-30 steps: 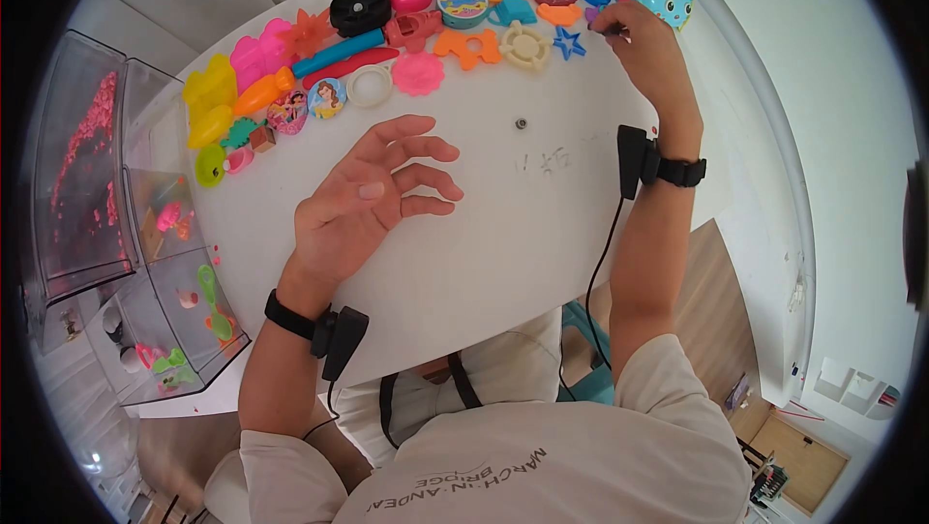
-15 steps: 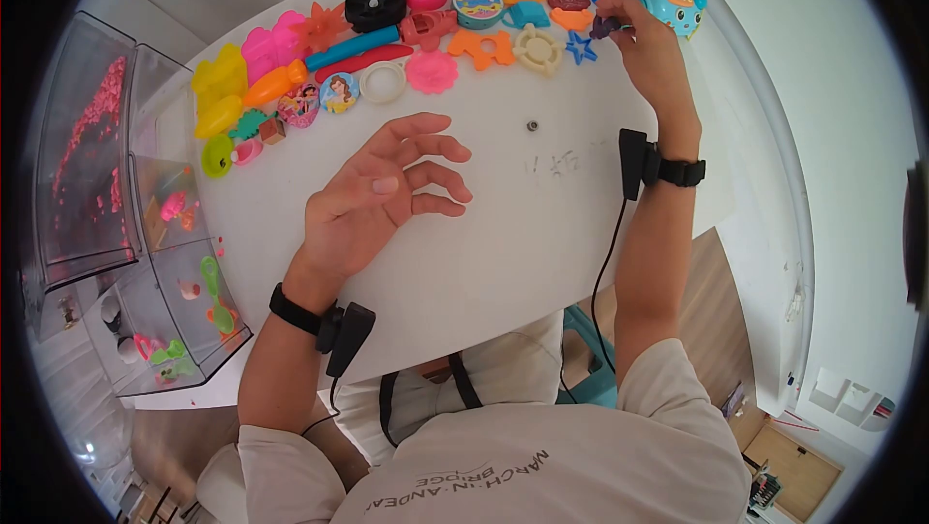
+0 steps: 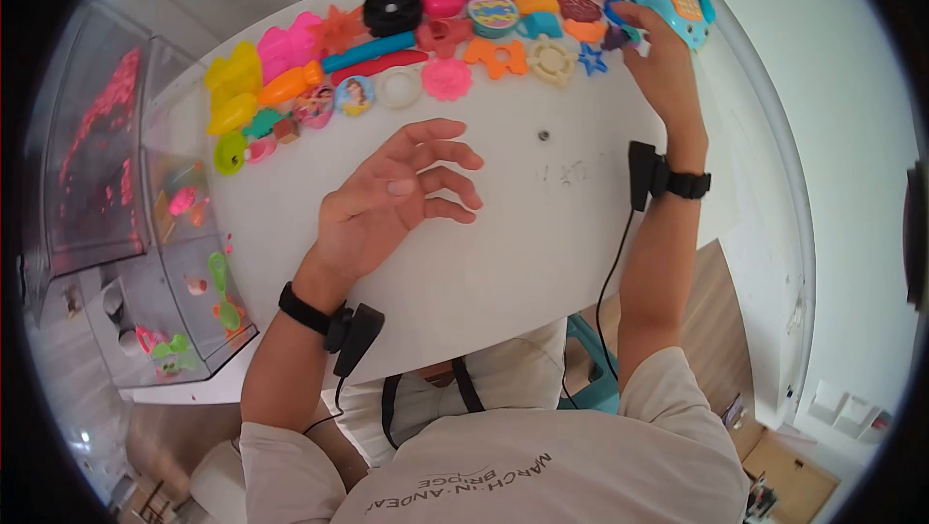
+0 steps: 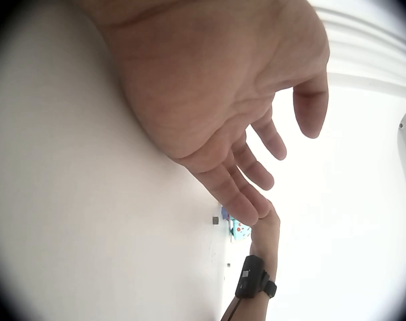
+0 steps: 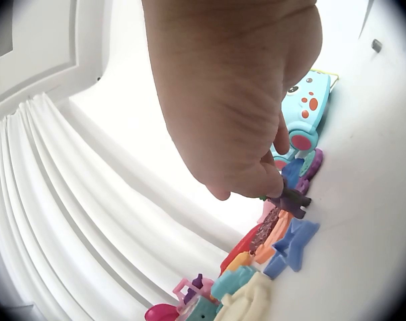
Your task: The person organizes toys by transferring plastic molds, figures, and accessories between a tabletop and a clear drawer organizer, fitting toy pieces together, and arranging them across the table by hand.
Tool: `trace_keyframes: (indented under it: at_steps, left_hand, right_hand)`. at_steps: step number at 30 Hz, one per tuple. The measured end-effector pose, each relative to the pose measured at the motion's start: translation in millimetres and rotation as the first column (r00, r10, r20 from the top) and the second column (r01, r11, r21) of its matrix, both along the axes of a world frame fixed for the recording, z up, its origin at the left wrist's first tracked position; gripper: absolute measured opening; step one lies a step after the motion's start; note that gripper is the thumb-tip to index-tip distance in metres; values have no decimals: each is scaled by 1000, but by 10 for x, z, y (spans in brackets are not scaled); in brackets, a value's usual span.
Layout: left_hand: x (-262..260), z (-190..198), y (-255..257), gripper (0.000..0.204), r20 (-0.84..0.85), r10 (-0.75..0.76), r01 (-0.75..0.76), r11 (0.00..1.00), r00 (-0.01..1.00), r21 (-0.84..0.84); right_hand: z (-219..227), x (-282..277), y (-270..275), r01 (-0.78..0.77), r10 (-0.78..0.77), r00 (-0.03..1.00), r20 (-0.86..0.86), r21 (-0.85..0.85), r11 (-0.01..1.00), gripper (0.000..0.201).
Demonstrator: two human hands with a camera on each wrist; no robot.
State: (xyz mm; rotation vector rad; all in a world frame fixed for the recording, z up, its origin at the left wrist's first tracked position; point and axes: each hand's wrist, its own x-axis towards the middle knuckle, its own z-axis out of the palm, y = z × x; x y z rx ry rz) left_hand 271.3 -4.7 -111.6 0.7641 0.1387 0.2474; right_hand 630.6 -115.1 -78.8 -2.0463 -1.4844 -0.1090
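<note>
My right hand (image 3: 663,64) reaches to the far right end of the toy row; in the right wrist view its fingers pinch a small dark purple toy (image 5: 291,200). Beside that toy lie a blue star (image 5: 294,246) and a blue piece (image 5: 292,172), with the turquoise toy phone (image 3: 682,0) just beyond. My left hand (image 3: 387,197) is held palm up over the white table, its fingers loosely bent and nothing in them. A small grey piece (image 3: 543,136) lies on the table between the hands.
Colourful toys line the table's far edge, among them a black round piece (image 3: 392,10), a teal roller (image 3: 370,53) and a yellow mould (image 3: 232,74). Clear bins (image 3: 174,277) stand at the left. Cables hang from both wrist cameras.
The table and toys have shifted slightly right and down in the head view. The purple toy shows at my right fingertips, lower beside the blue piece. My left hand keeps its pose.
</note>
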Motion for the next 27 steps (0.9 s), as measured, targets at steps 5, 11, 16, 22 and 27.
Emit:
trace_keyframes:
  at_steps: [5,11,16,22,27]
  left_hand:
    - [-61,-138,47,59,123,34,-24,997,992,-79]
    - [-108,-246,146,45,244,185,-127,964,952,-234]
    - [-50,-217,66,32,224,234,-172,949,946,-263]
    - [-259,-34,-9,34,313,389,-421,906,866,36]
    - [-381,50,-30,32,242,369,-407,903,898,135]
  right_hand:
    - [15,-29,71,67,-30,985,-168,216,974,40]
    - [959,-1524,678,-198,97,956,279,362,911,35]
    - [1509,-3252,1074,-834,758,552,349,241,496,36]
    - [998,-4808,1712,-970,980,130,-154,-225,93,48]
    - [578,-5166,1988,-607,930,325,174,-715,346,64]
